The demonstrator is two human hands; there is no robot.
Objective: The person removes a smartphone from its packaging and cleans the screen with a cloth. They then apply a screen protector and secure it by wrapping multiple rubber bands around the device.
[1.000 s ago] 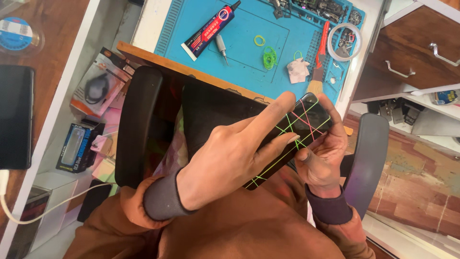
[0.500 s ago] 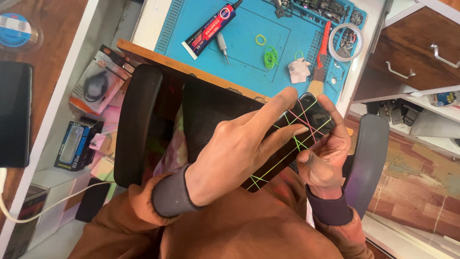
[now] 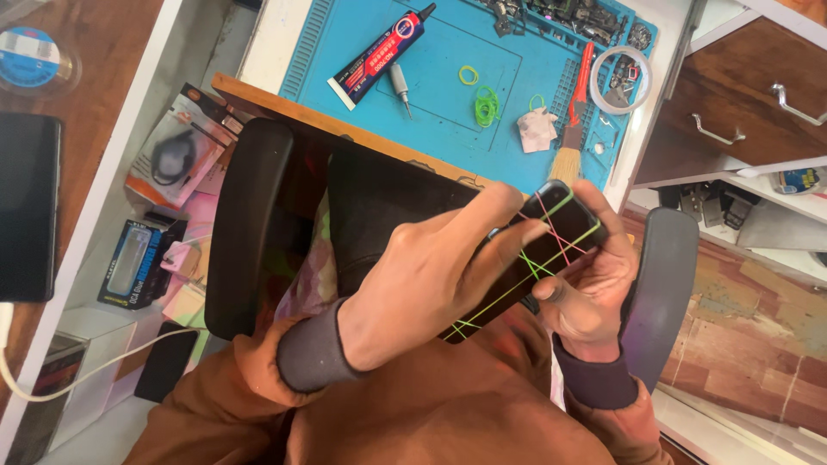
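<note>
Phone: a black smartphone point(image 3: 551, 250) is held tilted above the person's lap, between both hands, in front of the edge of the blue work mat point(image 3: 431, 77); its upper end points toward the mat.
Bands on phone: thin green, yellow and pink rubber bands point(image 3: 551, 245) cross the dark face of the phone in several directions, some running lengthwise, others slanting across near the upper end.
Left hand: the left hand point(image 3: 431, 275) lies over the lower half of the phone, fingers stretched along its face; the index fingertip presses near the crossing bands, and the thumb side wraps the near edge, so the hand grips the phone.
Right hand: the right hand point(image 3: 590, 284) cups the phone from beneath and from its right edge, fingers curled around the upper corner, closed on the phone.
Sleeves: brown sleeves with dark grey cuffs point(image 3: 314, 353) cover both wrists.
Chair: black padded armrests point(image 3: 250, 224) stand on either side of the lap.
Mat contents: a black and red glue tube point(image 3: 379, 47) lies slanted on the mat, with a small screwdriver bit point(image 3: 401, 86) just beside it; loose green rubber bands point(image 3: 487, 105) and a yellow ring point(image 3: 468, 75) lie near the middle; a crumpled white scrap point(image 3: 538, 129), a red-handled brush point(image 3: 573, 120) and a roll of clear tape point(image 3: 620, 77) sit toward the right edge.
Left shelf: packaged items point(image 3: 172, 155) and a dark flat device point(image 3: 26, 207) rest well apart from the hands.
Right side: a wooden drawer unit with metal handles point(image 3: 741, 112).
</note>
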